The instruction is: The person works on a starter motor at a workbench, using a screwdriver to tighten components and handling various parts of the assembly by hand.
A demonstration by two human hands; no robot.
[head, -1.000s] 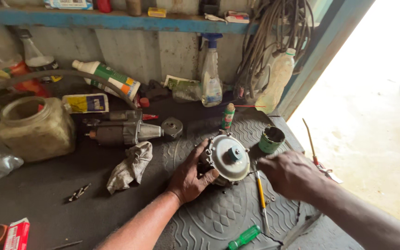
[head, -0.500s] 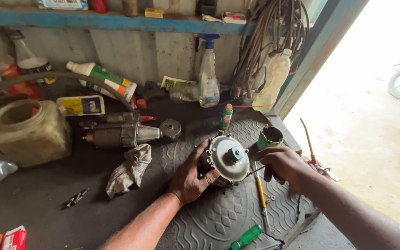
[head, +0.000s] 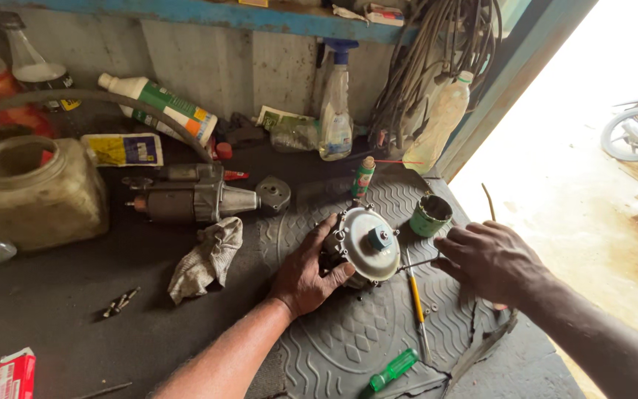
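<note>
A: What packaging stands at the back wall?
B: A white bottle [head: 158,108] with a green and orange label leans there, above a flat yellow and white packet [head: 125,149].
A: Anything else?
B: A red and white carton [head: 15,374] lies at the desk's near left corner; a small green can [head: 363,176] stands by the clear spray bottle [head: 335,111].

hands 2 [head: 310,272] [head: 490,260] | round metal housing 1 [head: 365,244] | screwdrivers 2 [head: 416,303] [head: 391,369] | starter motor 1 [head: 193,198] | rag 1 [head: 207,258] | spray bottle 1 [head: 336,111] | green cup 1 [head: 430,215] | plastic jar 1 [head: 35,192]
</note>
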